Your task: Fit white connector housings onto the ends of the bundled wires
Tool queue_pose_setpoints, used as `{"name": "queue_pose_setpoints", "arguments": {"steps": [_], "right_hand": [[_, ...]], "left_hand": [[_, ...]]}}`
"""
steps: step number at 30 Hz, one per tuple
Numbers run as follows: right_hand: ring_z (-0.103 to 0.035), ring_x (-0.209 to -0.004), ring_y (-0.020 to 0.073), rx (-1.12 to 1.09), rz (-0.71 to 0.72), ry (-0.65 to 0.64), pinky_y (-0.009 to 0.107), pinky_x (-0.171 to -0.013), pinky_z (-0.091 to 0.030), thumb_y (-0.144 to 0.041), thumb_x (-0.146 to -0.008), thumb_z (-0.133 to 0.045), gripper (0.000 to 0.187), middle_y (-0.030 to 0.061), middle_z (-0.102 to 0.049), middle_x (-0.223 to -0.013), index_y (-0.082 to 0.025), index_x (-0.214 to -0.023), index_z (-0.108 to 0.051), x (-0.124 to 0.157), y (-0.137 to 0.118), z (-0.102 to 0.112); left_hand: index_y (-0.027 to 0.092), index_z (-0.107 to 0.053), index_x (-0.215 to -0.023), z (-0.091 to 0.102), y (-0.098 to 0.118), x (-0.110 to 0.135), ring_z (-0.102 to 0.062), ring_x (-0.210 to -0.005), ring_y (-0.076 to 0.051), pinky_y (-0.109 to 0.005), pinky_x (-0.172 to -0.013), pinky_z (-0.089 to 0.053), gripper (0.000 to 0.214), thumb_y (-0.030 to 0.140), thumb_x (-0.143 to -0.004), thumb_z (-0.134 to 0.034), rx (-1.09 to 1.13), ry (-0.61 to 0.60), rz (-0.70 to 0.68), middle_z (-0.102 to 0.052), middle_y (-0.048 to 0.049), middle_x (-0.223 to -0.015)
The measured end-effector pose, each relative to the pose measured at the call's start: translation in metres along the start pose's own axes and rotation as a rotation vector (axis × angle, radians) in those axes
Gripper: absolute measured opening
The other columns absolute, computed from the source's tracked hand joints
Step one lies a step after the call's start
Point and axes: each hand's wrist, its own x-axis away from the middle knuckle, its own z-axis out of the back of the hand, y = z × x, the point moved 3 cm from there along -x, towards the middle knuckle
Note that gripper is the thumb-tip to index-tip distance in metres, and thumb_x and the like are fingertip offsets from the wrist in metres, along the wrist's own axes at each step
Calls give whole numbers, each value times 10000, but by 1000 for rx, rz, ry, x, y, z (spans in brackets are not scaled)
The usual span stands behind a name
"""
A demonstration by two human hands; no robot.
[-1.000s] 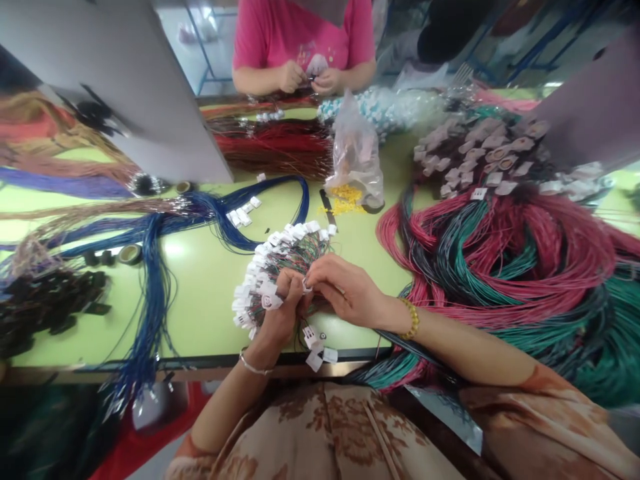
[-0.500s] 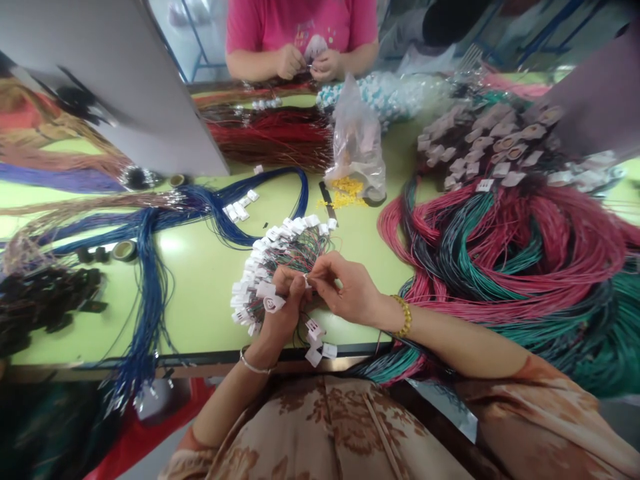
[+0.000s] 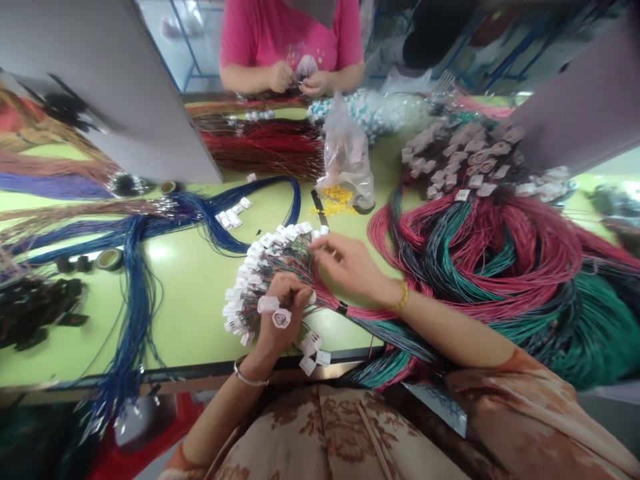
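My left hand [image 3: 285, 303] is closed, with a small white plug connector [image 3: 313, 297] at its thumb and fingertips. White finger wraps [image 3: 281, 319] cover parts of that hand. My right hand [image 3: 350, 267] hovers over the near bundle of thin red, green and black wires [image 3: 295, 260], fingers loosely bent and apart; nothing shows clearly between them. Many white connectors [image 3: 245, 273] fan out at the ends of this bundle. Black tape [image 3: 343, 307] binds it to the right of my left hand. A few loose white connectors [image 3: 310, 347] hang by the table edge.
Coiled red and green wires [image 3: 480, 253] fill the right side. Blue wires [image 3: 143, 280] lie left, draping over the table edge. Small yellow parts [image 3: 336, 199] spill from a clear plastic bag [image 3: 347, 153]. Grey panels [image 3: 130, 87] stand at both sides. Opposite sits a person in pink [image 3: 293, 47].
My right hand has left the connector at my left fingertips and moved up over the wire fan, fingers loosened. My left hand still holds the connector. The camera view has shifted slightly.
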Motion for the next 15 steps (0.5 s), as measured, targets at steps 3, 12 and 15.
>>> {"name": "queue_pose_setpoints", "arguments": {"steps": [3, 12, 15], "right_hand": [[-649, -811, 205, 193, -191, 117, 325, -784, -490, -159, -864, -542, 144, 82, -744, -922, -166, -892, -684, -40, 53, 22], [-596, -747, 200, 316, -382, 106, 318, -757, -451, -344, -820, -680, 201, 98, -717, -820, -166, -741, -631, -78, 120, 9], [-589, -713, 185, 257, -370, 81, 317, -746, -461, -281, -816, -656, 198, 82, -698, -748, -173, -666, -586, -81, 115, 15]], "left_hand": [[214, -561, -848, -7, -4, 7, -471, -524, -127, -256, -536, -368, 218, 393, -826, -684, 154, -189, 142, -536, 48, -589], [218, -480, -695, -11, -7, 13, -434, -665, -164, -321, -630, -370, 282, 451, -830, -561, 16, -300, 58, -475, -17, -775], [220, -459, -632, -10, -8, 10, -495, -859, -224, -344, -725, -409, 341, 421, -907, -471, -100, -243, 19, -469, -47, -823]]}}
